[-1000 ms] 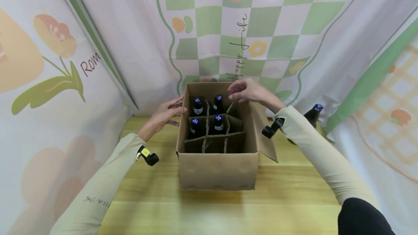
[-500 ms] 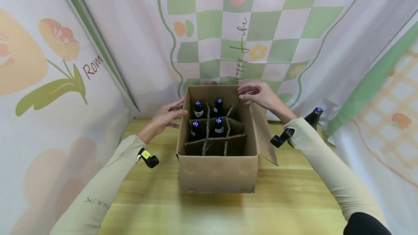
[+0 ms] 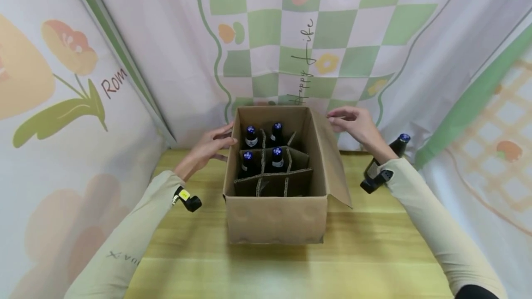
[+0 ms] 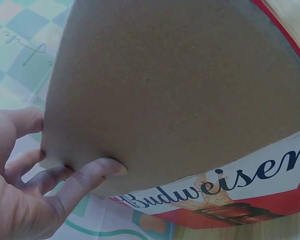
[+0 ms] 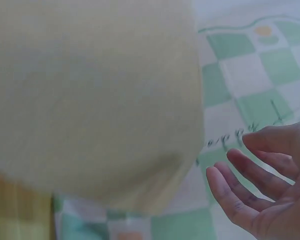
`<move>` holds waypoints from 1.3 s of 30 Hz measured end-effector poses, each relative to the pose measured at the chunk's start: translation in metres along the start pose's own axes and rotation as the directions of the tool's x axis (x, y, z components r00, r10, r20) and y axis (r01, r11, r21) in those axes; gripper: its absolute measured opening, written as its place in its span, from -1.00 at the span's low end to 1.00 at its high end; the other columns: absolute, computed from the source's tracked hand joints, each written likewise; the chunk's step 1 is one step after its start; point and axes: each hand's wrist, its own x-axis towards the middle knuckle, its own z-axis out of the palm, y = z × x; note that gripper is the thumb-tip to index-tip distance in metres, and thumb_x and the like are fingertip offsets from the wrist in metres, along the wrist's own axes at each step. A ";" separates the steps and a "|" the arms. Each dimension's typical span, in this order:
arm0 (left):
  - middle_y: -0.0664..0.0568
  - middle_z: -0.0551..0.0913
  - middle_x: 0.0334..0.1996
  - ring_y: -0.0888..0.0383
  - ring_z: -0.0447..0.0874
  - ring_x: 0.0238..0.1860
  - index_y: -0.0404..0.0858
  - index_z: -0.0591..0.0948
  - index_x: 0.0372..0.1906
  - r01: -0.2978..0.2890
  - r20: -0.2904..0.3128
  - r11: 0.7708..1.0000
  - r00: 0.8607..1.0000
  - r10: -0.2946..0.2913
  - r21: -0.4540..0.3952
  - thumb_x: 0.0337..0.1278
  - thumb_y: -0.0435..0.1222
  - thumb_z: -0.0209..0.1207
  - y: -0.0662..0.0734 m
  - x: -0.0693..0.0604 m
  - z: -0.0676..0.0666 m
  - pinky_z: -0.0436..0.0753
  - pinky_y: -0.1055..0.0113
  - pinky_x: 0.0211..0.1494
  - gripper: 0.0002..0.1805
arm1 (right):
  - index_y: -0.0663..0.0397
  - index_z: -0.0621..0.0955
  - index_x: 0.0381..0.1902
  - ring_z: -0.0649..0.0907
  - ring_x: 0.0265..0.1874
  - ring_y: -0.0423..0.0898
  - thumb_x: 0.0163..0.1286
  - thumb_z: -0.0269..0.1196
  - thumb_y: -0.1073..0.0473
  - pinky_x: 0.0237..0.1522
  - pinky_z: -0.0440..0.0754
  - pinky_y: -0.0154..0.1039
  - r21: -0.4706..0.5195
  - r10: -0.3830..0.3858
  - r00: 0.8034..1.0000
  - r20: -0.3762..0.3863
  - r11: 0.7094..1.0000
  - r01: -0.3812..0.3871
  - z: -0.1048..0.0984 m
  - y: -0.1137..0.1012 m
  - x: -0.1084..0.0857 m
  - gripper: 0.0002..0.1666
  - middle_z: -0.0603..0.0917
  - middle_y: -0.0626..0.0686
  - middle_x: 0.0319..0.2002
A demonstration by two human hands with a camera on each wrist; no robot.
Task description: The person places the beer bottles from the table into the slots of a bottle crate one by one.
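Observation:
An open cardboard box (image 3: 276,220) stands mid-table. Several dark bottles with blue caps (image 3: 277,151) sit upright in cells of its cardboard divider (image 3: 274,182). My left hand (image 3: 204,150) rests against the box's left side near the back. In the left wrist view its thumb and fingertips touch a plain brown flap (image 4: 175,90), above a red and white Budweiser print (image 4: 225,190). Beside the outward-hanging right flap (image 3: 334,167), my right hand (image 3: 356,123) has loosely bent fingers. The right wrist view shows those fingers (image 5: 230,192) apart from the flap.
Another dark bottle with a blue cap (image 3: 399,146) stands to the right of the box, partly behind my right wrist. The front cells of the divider show no bottles. Printed curtains (image 3: 291,36) close off the back and both sides of the wooden table (image 3: 274,271).
My right hand has moved right, from over the box's back right corner to beyond the right flap. My left hand stays at the left side, and the bottles keep their places.

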 end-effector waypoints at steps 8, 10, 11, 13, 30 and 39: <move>-0.20 0.16 0.64 -0.28 0.41 0.45 0.10 0.19 0.66 0.005 0.005 1.000 1.000 -0.005 -0.007 0.46 -0.32 0.21 0.003 -0.001 0.000 0.85 0.14 -0.02 -0.21 | 0.39 0.58 0.27 0.70 -0.26 -0.44 0.60 0.23 0.16 -0.16 0.76 -0.50 -0.113 0.045 0.997 -0.068 0.992 -0.053 -0.023 0.033 -0.015 -0.55 0.78 0.02 0.03; -0.20 0.16 0.64 -0.27 0.42 0.45 0.10 0.19 0.66 0.006 0.008 1.000 1.000 -0.006 -0.006 0.46 -0.32 0.21 0.003 -0.002 0.000 0.85 0.12 0.00 -0.21 | 0.37 0.58 0.27 0.69 -0.27 -0.46 0.61 0.21 0.16 -0.17 0.76 -0.49 -0.147 0.058 0.996 -0.064 0.987 -0.066 -0.029 0.038 -0.019 -0.56 0.76 0.11 0.07; -0.20 0.17 0.64 -0.27 0.42 0.45 0.10 0.19 0.66 0.007 0.009 1.000 1.000 -0.007 -0.005 0.46 -0.32 0.21 0.003 -0.003 0.000 0.85 0.11 0.00 -0.21 | 0.37 0.57 0.28 0.68 -0.27 -0.46 0.61 0.20 0.15 -0.18 0.76 -0.49 -0.161 0.069 0.996 -0.059 0.984 -0.077 -0.032 0.041 -0.022 -0.55 0.75 0.14 0.09; -0.19 0.18 0.64 -0.26 0.43 0.44 0.11 0.18 0.66 0.011 0.009 1.000 1.000 -0.011 -0.005 0.47 -0.32 0.20 0.003 -0.003 0.000 0.85 0.11 0.01 -0.20 | 0.34 0.56 0.30 0.68 -0.28 -0.46 0.62 0.19 0.13 -0.19 0.75 -0.50 -0.183 0.097 0.994 -0.055 0.977 -0.106 -0.038 0.044 -0.025 -0.54 0.73 0.21 0.13; -0.15 0.20 0.64 -0.23 0.42 0.45 0.14 0.20 0.65 0.013 -0.005 1.000 1.000 -0.013 -0.011 0.46 -0.29 0.22 0.000 -0.001 -0.001 0.85 0.15 -0.05 -0.21 | 0.55 0.56 0.20 0.68 -0.33 -0.48 0.58 0.21 0.28 -0.26 0.76 -0.51 -0.102 0.053 0.976 -0.213 0.992 -0.076 -0.072 0.085 -0.032 -0.59 0.70 -0.52 -0.30; -0.15 0.21 0.63 -0.22 0.43 0.44 0.15 0.19 0.65 0.014 -0.006 1.000 1.000 -0.014 -0.013 0.46 -0.28 0.22 0.000 0.000 -0.001 0.86 0.16 -0.06 -0.21 | 0.14 0.70 0.10 0.60 -0.31 -0.51 0.56 0.25 0.18 -0.26 0.64 -0.66 -0.165 0.077 0.914 -0.398 0.974 -0.154 -0.085 0.107 -0.039 -0.75 0.62 -0.61 -0.35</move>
